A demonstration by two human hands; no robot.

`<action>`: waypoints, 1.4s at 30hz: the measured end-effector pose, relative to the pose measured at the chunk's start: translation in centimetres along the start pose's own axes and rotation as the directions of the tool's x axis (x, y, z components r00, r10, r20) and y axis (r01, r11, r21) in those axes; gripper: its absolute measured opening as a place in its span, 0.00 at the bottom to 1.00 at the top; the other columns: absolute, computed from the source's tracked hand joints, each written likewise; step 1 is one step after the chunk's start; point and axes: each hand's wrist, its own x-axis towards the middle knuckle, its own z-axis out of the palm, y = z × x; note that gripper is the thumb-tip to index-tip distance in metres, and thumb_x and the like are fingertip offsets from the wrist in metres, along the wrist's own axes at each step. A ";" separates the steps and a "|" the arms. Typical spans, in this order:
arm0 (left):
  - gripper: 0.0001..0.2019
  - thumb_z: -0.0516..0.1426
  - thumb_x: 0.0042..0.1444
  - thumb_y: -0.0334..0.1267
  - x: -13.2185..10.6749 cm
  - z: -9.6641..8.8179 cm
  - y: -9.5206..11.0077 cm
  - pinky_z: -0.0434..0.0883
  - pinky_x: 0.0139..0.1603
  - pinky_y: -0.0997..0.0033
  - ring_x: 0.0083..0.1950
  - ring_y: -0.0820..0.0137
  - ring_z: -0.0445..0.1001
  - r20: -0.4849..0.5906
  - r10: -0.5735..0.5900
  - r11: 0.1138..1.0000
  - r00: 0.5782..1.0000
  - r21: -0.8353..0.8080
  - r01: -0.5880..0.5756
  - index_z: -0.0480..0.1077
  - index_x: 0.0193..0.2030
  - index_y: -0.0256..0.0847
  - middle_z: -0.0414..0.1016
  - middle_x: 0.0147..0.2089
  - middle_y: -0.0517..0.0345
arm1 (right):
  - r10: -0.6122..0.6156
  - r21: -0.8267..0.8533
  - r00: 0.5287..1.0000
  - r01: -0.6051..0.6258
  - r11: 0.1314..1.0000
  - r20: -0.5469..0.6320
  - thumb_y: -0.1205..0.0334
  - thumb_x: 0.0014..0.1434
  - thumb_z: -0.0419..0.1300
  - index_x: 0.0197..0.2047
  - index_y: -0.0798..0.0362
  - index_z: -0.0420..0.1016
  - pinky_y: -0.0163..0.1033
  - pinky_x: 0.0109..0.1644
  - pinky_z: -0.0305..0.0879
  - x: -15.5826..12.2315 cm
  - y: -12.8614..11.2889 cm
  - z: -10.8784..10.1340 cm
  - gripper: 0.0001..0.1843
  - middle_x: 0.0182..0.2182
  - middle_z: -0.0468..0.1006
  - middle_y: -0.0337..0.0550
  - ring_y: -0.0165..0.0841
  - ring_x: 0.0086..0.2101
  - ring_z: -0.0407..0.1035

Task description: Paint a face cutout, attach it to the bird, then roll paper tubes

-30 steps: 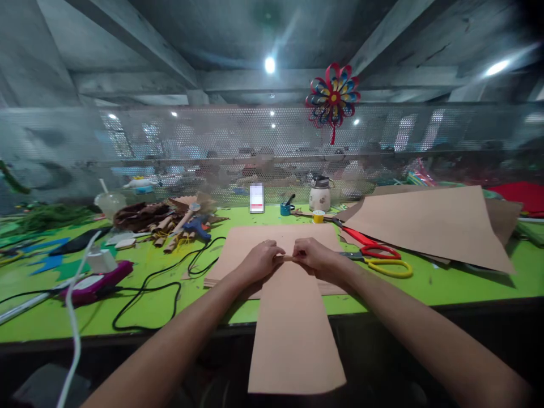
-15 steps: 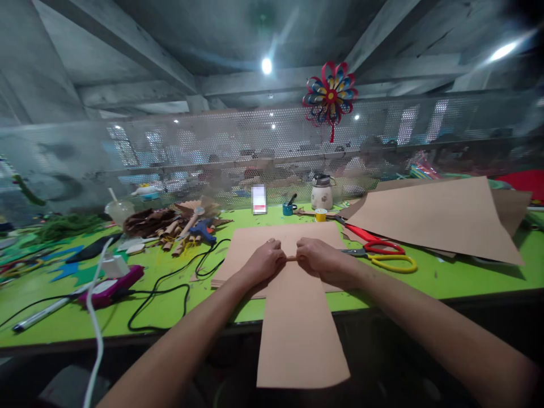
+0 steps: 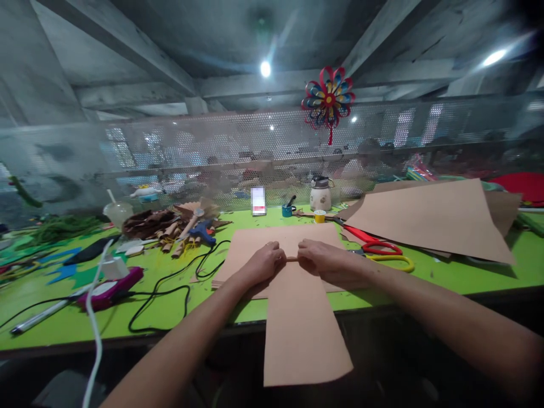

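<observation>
A long brown paper strip (image 3: 304, 323) lies across the green table (image 3: 467, 275) and hangs over its near edge. My left hand (image 3: 264, 264) and my right hand (image 3: 319, 259) are closed, knuckles up, pinching the strip's folded far end between them. Under the hands sits a stack of brown paper sheets (image 3: 255, 241).
Red and yellow scissors (image 3: 378, 249) lie just right of my right hand, beside a large curled brown sheet (image 3: 437, 218). Left are a black cable (image 3: 170, 283), a blue glue gun (image 3: 202, 229), paper rolls and a pink device (image 3: 113, 286). A white jar (image 3: 319, 195) and phone (image 3: 258, 200) stand by the mesh screen.
Both hands stay pinched on the strip's end. The view has drifted slightly left, so the hanging strip and hands appear a little further right.
</observation>
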 end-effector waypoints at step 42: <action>0.15 0.56 0.61 0.45 3.3 -0.7 0.4 0.71 0.39 0.66 0.39 0.65 0.73 0.273 -0.311 0.859 0.911 -0.330 0.392 0.72 0.42 0.33 0.74 0.39 0.57 | -0.052 -0.335 0.995 0.019 0.942 -0.091 0.71 0.63 0.55 0.36 0.57 0.75 0.39 0.35 0.56 0.3 3.7 4.1 0.08 0.33 0.72 0.48 0.36 0.37 0.61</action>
